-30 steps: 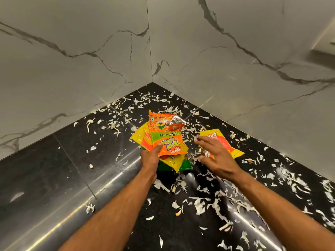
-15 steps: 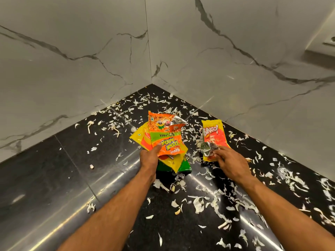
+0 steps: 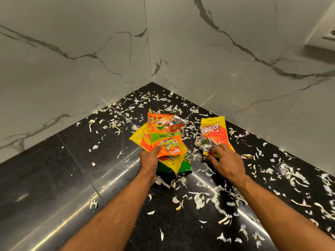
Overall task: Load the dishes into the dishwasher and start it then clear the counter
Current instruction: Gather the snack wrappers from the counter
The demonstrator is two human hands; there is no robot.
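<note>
Black counter point(image 3: 54, 178) clearing is the step we judge in hand: left hand point(image 3: 149, 158) grips stacked wrappers point(image 3: 163, 140), right hand point(image 3: 226, 160) apparently pinches the Bingo packet point(image 3: 215, 133) just beyond it; next, join both bundles.

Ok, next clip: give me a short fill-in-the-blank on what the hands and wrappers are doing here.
1. The left hand grips a bunch of wrappers, the top one mainly ____ in colour.
2. The right hand pinches the yellow wrapper printed with the word ____.
3. White scraps litter the ____ countertop.

Missing words: orange; Bingo; black
</note>
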